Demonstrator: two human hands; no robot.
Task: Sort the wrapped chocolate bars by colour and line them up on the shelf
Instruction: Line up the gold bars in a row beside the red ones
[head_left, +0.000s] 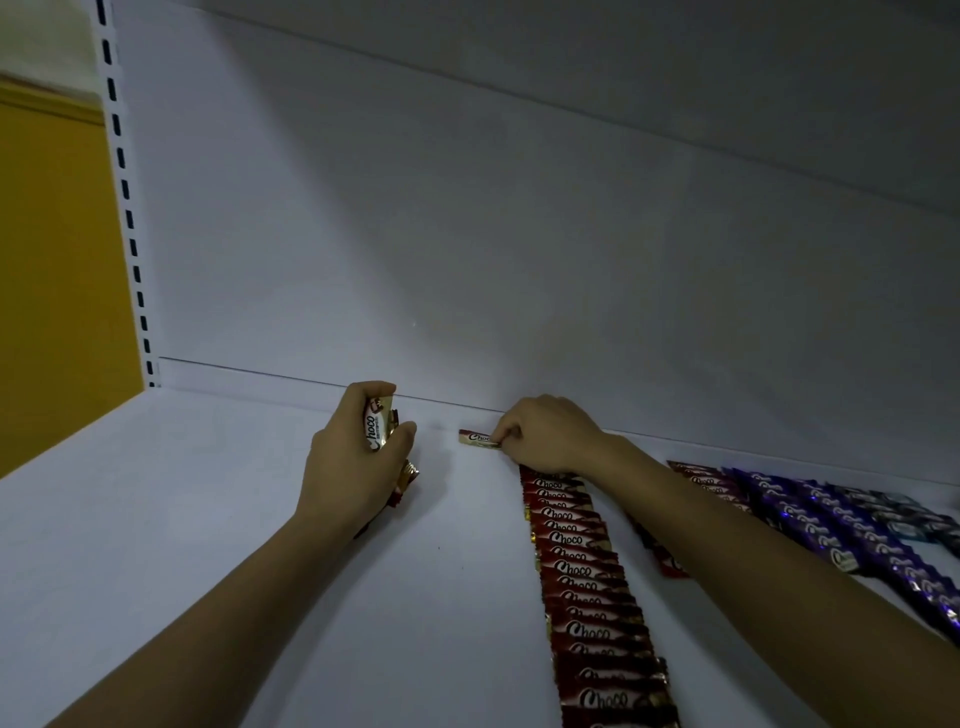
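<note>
Nearest the camera, red row (587, 582) of overlapping chocolate bars running back along the shelf (208, 519), with both hands at its far end.

Pinches a single red bar (478, 437) by its right end between right hand (550, 434) fingers (511, 434), just past the head of the row and near the shelf's back edge. Long axis left to right, like the bars already laid. Grips a bundle of bars (378, 431) in the curled left hand (353, 457), apart to the left. Right hand nearer; probably only setting down and letting go left.
</note>
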